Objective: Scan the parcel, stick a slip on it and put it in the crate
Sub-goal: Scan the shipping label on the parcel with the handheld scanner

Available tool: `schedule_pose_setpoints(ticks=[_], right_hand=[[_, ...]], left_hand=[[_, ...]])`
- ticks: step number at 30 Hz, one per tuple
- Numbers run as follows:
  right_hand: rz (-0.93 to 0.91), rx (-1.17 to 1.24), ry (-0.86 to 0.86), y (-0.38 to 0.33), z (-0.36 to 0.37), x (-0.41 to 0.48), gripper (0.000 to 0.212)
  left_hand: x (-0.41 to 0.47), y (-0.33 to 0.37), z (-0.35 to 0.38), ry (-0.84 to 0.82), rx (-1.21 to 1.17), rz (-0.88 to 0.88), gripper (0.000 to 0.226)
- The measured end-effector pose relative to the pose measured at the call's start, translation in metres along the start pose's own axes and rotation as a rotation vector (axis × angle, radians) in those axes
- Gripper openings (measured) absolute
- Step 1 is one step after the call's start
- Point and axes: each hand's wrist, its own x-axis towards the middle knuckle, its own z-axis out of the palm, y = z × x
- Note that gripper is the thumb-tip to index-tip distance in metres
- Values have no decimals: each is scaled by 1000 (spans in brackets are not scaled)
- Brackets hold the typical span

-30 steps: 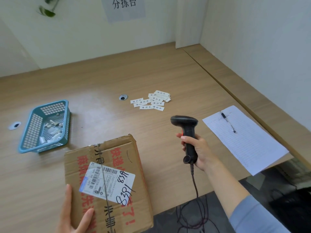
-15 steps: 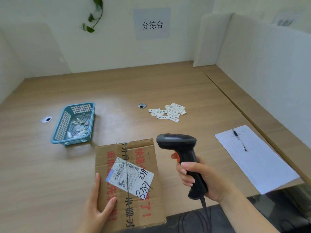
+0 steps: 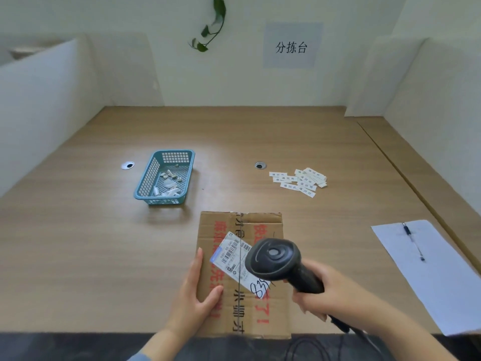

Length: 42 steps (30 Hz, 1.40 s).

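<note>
A brown cardboard parcel [image 3: 260,308] with red print lies flat at the table's near edge. A white shipping label [image 3: 229,256] with barcodes is stuck on its top. My left hand [image 3: 194,295] holds the parcel's left edge, fingers along the side and thumb on top. My right hand [image 3: 325,295] grips the handle of a black barcode scanner [image 3: 273,259], whose head hangs right over the label and hides part of it. A pile of small white slips [image 3: 299,179] lies farther back on the right. No crate for the parcel is in view.
A small teal plastic basket [image 3: 145,178] with paper scraps sits left of centre. A white sheet [image 3: 442,277] with a pen [image 3: 412,241] on it lies at the right, overhanging the table edge. White partitions wall in the left, right and back. The scanner's cable hangs below the table edge.
My right hand has swung the scanner left, from beside the parcel to over its label. My view has shifted left and up. My left hand keeps its hold on the parcel.
</note>
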Motion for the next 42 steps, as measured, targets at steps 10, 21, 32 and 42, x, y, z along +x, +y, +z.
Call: schedule_pose_setpoints(ticks=[10, 21, 32, 42], right_hand=[[52, -123, -37, -11, 13, 0, 20], [68, -154, -41, -18, 19, -3, 19], [29, -131, 14, -6, 21, -18, 25], [15, -173, 55, -1, 19, -22, 22]], left_hand=[[-2, 2, -2, 1, 75, 9, 98], [-2, 4, -2, -8, 55, 9, 90], [-4, 7, -3, -25, 49, -8, 92], [-4, 6, -3, -25, 40, -6, 91]])
